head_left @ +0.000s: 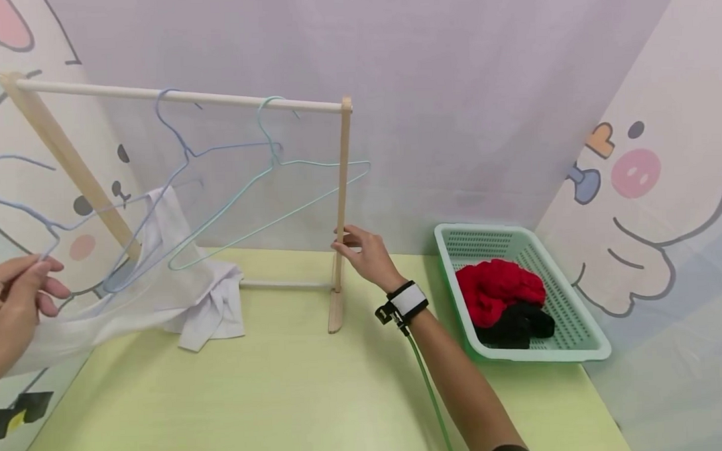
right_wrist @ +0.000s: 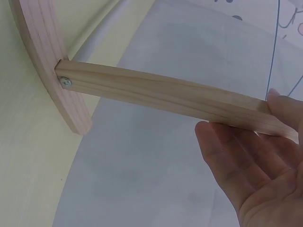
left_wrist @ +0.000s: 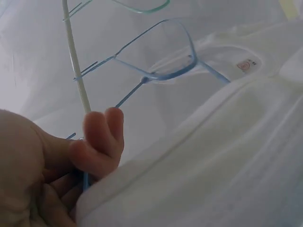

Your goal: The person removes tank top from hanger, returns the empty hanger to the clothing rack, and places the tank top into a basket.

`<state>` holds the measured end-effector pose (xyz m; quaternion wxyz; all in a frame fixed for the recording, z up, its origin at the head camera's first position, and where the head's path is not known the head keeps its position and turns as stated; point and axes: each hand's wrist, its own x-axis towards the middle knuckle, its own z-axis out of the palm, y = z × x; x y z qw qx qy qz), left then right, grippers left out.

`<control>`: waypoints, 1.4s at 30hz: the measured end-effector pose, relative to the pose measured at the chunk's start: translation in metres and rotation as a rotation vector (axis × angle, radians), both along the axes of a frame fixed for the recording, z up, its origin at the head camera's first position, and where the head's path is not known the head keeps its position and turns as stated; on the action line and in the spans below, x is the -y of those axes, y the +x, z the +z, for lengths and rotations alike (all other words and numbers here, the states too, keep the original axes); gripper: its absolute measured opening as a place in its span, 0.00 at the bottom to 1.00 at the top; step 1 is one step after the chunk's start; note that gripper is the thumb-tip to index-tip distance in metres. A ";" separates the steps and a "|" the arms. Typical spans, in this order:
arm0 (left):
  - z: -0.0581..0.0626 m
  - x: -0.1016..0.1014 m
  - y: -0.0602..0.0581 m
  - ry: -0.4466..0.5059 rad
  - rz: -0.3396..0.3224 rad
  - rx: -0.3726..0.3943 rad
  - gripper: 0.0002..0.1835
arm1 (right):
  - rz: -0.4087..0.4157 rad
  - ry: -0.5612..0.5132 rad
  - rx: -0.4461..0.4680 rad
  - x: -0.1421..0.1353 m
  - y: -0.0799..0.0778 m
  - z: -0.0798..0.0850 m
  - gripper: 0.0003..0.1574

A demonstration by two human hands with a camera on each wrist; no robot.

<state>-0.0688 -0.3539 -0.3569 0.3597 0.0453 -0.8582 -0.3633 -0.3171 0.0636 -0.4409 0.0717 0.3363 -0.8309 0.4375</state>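
Observation:
At the left edge of the head view my left hand (head_left: 17,297) pinches a blue wire hanger (head_left: 17,205) just below its hook. A white shirt (head_left: 211,290) hangs from this hanger, its lower part trailing on the table. Its collar label (left_wrist: 244,65) shows in the left wrist view. The hanger's hook is off the rail. My right hand (head_left: 368,255) grips the right upright (head_left: 343,156) of a wooden clothes rack, thumb on one side and fingers on the other; the right wrist view shows the fingers along the wood (right_wrist: 165,97).
A second blue hanger (head_left: 180,140) and a mint hanger (head_left: 270,139) hang bare on the rack's rail (head_left: 225,98). On the right of the yellow-green table (head_left: 271,401) stands a green basket (head_left: 586,337) with red cloth (head_left: 500,283) and black cloth (head_left: 510,326).

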 end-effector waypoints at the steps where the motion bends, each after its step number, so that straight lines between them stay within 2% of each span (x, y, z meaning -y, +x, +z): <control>1: -0.002 -0.002 0.002 -0.011 -0.003 0.020 0.16 | 0.002 -0.001 0.001 0.000 0.000 0.000 0.16; 3: -0.004 -0.008 0.007 -0.045 0.018 0.071 0.14 | 0.010 -0.005 0.004 0.001 0.001 0.000 0.17; 6: -0.007 -0.015 0.014 -0.095 0.031 0.136 0.16 | 0.021 -0.012 0.002 0.000 0.000 -0.002 0.18; 10: -0.017 -0.021 0.020 -0.094 -0.026 0.249 0.18 | 0.022 -0.017 -0.013 -0.001 -0.001 -0.005 0.19; 12: -0.021 -0.023 0.023 -0.118 -0.022 0.312 0.19 | 0.024 -0.019 -0.017 -0.001 -0.001 -0.005 0.19; 14: -0.024 -0.026 0.027 -0.163 -0.009 0.339 0.19 | 0.028 -0.020 -0.018 -0.001 -0.001 -0.004 0.18; 17: -0.028 -0.030 0.030 -0.235 0.023 0.328 0.17 | 0.022 -0.018 -0.016 -0.001 -0.002 -0.004 0.18; 19: -0.031 -0.032 0.032 -0.240 0.015 0.329 0.17 | 0.015 -0.019 -0.015 -0.002 -0.002 -0.004 0.18; 24: -0.044 -0.037 0.035 -0.215 0.003 0.401 0.18 | 0.014 -0.020 -0.007 -0.001 -0.002 -0.003 0.19; 31: -0.061 -0.049 0.039 -0.214 -0.069 0.441 0.17 | 0.009 -0.014 -0.007 0.000 -0.002 -0.002 0.19; 38: -0.075 -0.070 0.042 -0.191 -0.109 0.409 0.13 | 0.008 -0.020 -0.003 0.000 -0.003 -0.003 0.18; 42: -0.083 -0.080 0.042 -0.207 -0.141 0.418 0.12 | 0.003 -0.022 -0.006 -0.001 -0.003 -0.004 0.18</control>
